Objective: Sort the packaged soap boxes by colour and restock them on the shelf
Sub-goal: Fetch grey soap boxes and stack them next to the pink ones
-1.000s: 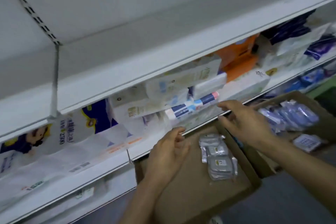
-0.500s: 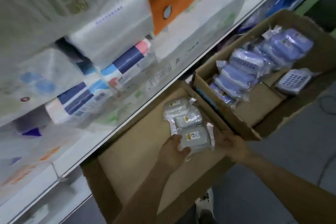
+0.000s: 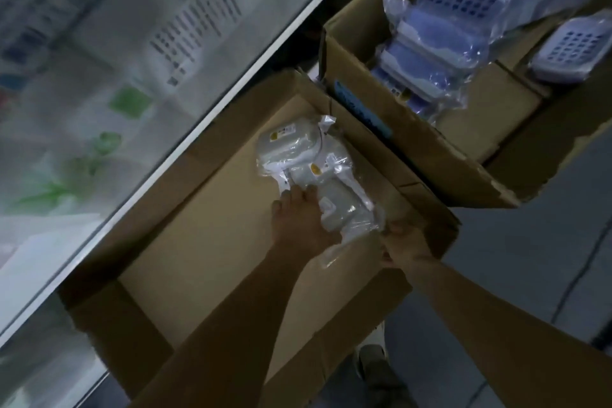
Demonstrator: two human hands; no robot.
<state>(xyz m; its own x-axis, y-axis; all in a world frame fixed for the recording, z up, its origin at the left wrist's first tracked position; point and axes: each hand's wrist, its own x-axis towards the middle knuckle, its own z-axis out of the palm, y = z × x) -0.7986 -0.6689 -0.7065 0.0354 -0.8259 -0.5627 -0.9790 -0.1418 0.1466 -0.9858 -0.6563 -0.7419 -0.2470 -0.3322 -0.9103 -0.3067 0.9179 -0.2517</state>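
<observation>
Dim, bluish light; shelf goods motion-blurred, print perhaps illegible; glare on plastic wrappers.

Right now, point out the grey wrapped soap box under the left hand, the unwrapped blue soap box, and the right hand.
grey wrapped soap box (image 3: 344, 209): head view, top face.
unwrapped blue soap box (image 3: 573, 48): head view, perforated lid.
right hand (image 3: 402, 245): head view, knuckles at the carton wall.

No legible text on packaging

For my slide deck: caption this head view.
Both hands, left and right, reach plastic-wrapped grey soap boxes inside a brown cardboard carton.
</observation>
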